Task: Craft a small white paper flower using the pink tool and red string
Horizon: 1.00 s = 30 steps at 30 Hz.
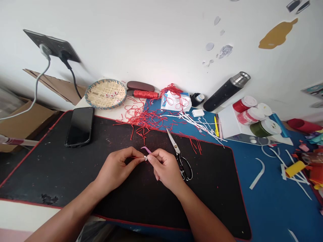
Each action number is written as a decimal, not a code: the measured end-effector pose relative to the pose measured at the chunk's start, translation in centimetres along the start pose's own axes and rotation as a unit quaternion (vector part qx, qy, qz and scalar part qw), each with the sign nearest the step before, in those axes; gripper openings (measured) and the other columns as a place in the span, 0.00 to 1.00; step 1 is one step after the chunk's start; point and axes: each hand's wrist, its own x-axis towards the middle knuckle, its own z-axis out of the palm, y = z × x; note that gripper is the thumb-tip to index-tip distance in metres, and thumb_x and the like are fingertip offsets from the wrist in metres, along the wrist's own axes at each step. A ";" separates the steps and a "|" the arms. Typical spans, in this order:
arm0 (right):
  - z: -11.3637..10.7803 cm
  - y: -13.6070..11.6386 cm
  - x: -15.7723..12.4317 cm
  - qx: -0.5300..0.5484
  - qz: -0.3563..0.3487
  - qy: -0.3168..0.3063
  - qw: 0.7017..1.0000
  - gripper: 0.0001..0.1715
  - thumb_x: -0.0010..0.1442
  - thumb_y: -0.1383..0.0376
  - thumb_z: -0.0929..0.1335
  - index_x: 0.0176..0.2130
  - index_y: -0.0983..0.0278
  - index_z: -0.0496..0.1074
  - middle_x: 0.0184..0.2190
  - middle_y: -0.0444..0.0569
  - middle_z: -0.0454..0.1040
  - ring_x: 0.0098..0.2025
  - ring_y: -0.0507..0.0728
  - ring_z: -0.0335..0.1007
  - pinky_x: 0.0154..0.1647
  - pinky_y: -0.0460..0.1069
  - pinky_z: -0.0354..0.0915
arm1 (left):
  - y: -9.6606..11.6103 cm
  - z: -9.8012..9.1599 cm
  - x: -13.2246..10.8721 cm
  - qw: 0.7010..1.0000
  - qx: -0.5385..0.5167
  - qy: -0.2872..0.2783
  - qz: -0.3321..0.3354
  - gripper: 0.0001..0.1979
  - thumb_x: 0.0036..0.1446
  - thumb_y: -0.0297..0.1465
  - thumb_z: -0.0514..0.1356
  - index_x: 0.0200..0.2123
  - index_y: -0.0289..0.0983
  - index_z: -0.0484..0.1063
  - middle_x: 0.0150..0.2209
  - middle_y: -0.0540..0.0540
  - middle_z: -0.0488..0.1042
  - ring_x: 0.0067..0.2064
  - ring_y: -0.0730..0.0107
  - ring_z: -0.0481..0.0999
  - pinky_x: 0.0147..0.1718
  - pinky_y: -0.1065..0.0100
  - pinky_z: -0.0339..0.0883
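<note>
My left hand (117, 169) and my right hand (164, 169) meet above a black desk mat (202, 201) with a red border. Between their fingertips is a small white piece (145, 158), possibly a bead, with a thin red strand running into my left fingers. My left hand pinches the white piece. My right hand holds curved purple tweezers (146, 150), whose bent end sticks out beyond the fingers. Steel scissors with black handles (179, 158) lie open just right of my right hand. Fingers hide most of the white piece.
Cut red strands (143, 119) and white strips (199, 125) lie beyond the mat, near a woven basket (106, 94), red thread spool (145, 94), phone (80, 127) and black thermos (226, 91). Paint jars (257, 114) and paper scraps crowd the right side.
</note>
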 end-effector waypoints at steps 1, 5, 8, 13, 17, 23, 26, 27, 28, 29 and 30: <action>0.0 0.0 0.0 0.000 0.001 0.001 1.000 0.20 0.66 0.50 0.70 0.33 0.63 0.71 0.14 0.33 0.60 0.12 0.47 0.55 0.14 0.42 0.51 | 0.0 0.1 -0.1 1.000 0.011 0.006 0.025 0.04 0.61 0.34 0.68 0.34 0.43 0.83 0.34 0.48 0.86 0.35 0.59 0.84 0.37 0.67 0.72; 0.0 0.1 0.1 0.006 0.006 0.005 1.000 0.21 0.66 0.49 0.70 0.32 0.63 0.71 0.14 0.33 0.60 0.12 0.46 0.55 0.14 0.42 0.49 | -0.2 0.2 -0.1 0.990 0.059 0.018 0.124 0.04 0.63 0.31 0.66 0.36 0.42 0.82 0.36 0.45 0.87 0.37 0.58 0.85 0.39 0.66 0.75; 0.0 0.3 0.2 0.015 0.010 0.007 1.000 0.22 0.66 0.48 0.70 0.32 0.63 0.70 0.13 0.33 0.60 0.12 0.46 0.54 0.14 0.42 0.49 | -0.5 0.2 -0.2 0.979 0.102 0.026 0.177 0.05 0.64 0.29 0.65 0.38 0.42 0.83 0.38 0.43 0.87 0.38 0.59 0.86 0.40 0.66 0.76; 0.0 0.3 0.4 0.023 0.014 0.009 1.000 0.22 0.66 0.48 0.71 0.32 0.63 0.70 0.13 0.33 0.60 0.11 0.46 0.54 0.13 0.42 0.48 | -1.2 0.2 -0.7 0.950 0.186 0.023 0.251 0.08 0.65 0.25 0.64 0.44 0.41 0.82 0.41 0.44 0.87 0.42 0.59 0.86 0.45 0.65 0.76; 0.0 0.2 0.3 0.033 0.021 0.013 0.999 0.23 0.65 0.47 0.71 0.32 0.63 0.70 0.13 0.33 0.59 0.11 0.46 0.54 0.12 0.41 0.47 | -1.8 0.5 -0.6 0.932 0.206 0.027 0.296 0.09 0.69 0.24 0.60 0.46 0.39 0.79 0.42 0.45 0.87 0.44 0.60 0.86 0.46 0.65 0.76; -0.1 0.2 0.2 0.041 0.020 0.011 0.999 0.22 0.65 0.47 0.71 0.34 0.63 0.71 0.13 0.33 0.60 0.11 0.46 0.54 0.12 0.41 0.48 | -0.8 0.0 -0.1 0.990 0.023 0.006 0.138 0.04 0.67 0.33 0.65 0.39 0.40 0.78 0.40 0.47 0.85 0.41 0.64 0.85 0.43 0.69 0.76; -0.1 0.2 0.2 0.041 0.018 0.012 0.999 0.22 0.65 0.47 0.71 0.34 0.63 0.71 0.13 0.33 0.60 0.11 0.46 0.54 0.12 0.41 0.48 | 0.1 -0.7 0.1 0.996 -0.086 -0.005 0.031 0.08 0.67 0.37 0.64 0.40 0.40 0.79 0.41 0.45 0.85 0.42 0.62 0.84 0.42 0.67 0.77; -0.1 0.2 0.2 0.038 0.016 0.011 0.999 0.22 0.65 0.47 0.71 0.34 0.63 0.71 0.13 0.33 0.60 0.11 0.46 0.55 0.12 0.41 0.48 | 0.3 -0.9 0.1 0.993 -0.116 -0.015 0.004 0.10 0.67 0.39 0.63 0.42 0.40 0.80 0.41 0.45 0.85 0.38 0.63 0.84 0.37 0.68 0.77; -0.1 0.2 0.3 0.036 0.015 0.010 0.999 0.22 0.65 0.47 0.71 0.34 0.63 0.72 0.13 0.33 0.60 0.11 0.46 0.55 0.12 0.41 0.48 | 0.4 -1.1 0.2 0.991 -0.133 -0.032 -0.017 0.11 0.67 0.40 0.63 0.43 0.40 0.80 0.40 0.45 0.85 0.38 0.63 0.84 0.37 0.68 0.77; -0.1 0.2 0.3 0.034 0.013 0.009 0.999 0.22 0.66 0.47 0.71 0.34 0.63 0.72 0.13 0.33 0.60 0.11 0.46 0.55 0.13 0.41 0.49 | 0.5 -1.2 0.3 0.989 -0.138 -0.044 -0.031 0.12 0.66 0.41 0.64 0.44 0.40 0.81 0.40 0.45 0.85 0.38 0.63 0.83 0.37 0.68 0.77; -0.1 0.3 0.3 0.032 0.011 0.008 0.999 0.21 0.66 0.48 0.70 0.34 0.63 0.72 0.13 0.33 0.60 0.11 0.46 0.55 0.13 0.41 0.49 | 0.5 -1.3 0.4 0.988 -0.136 -0.056 -0.041 0.12 0.64 0.41 0.65 0.44 0.40 0.82 0.40 0.46 0.85 0.38 0.63 0.83 0.38 0.68 0.77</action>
